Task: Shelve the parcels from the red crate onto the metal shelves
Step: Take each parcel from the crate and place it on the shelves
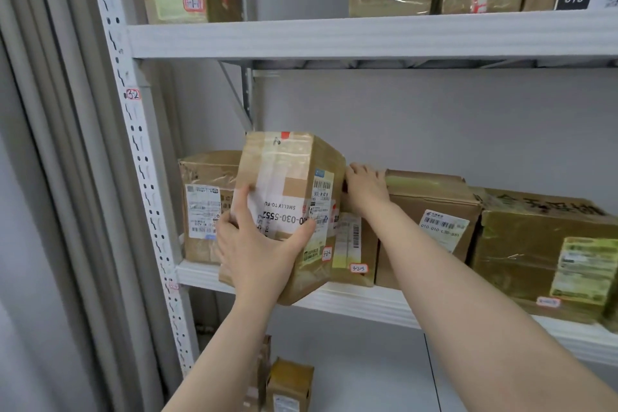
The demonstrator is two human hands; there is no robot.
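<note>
Left hand (257, 244): fingers (243, 202) and thumb spread over the front face of the parcel (291, 184), gripping its lower end from below. Parcel tilted, top leaning back into the bay, bottom corner out past the front lip of the shelf (384, 306). Red-edged tag on its lower right side.

Right hand (366, 189): fingers fairly straight, laid flat at the top left corner of the right box (434, 207), just beside the parcel's far edge. No curl seen; fingertips partly hidden.

Parcel sits in front of the gap between the left box (204, 207) and a small box (352, 244), which it partly hides. Wrapped box (535, 244) further right on the same shelf.

Upper shelf (368, 35) holds tagged cartons. Slotted post (143, 177) at left. Low carton (291, 381) below.
</note>
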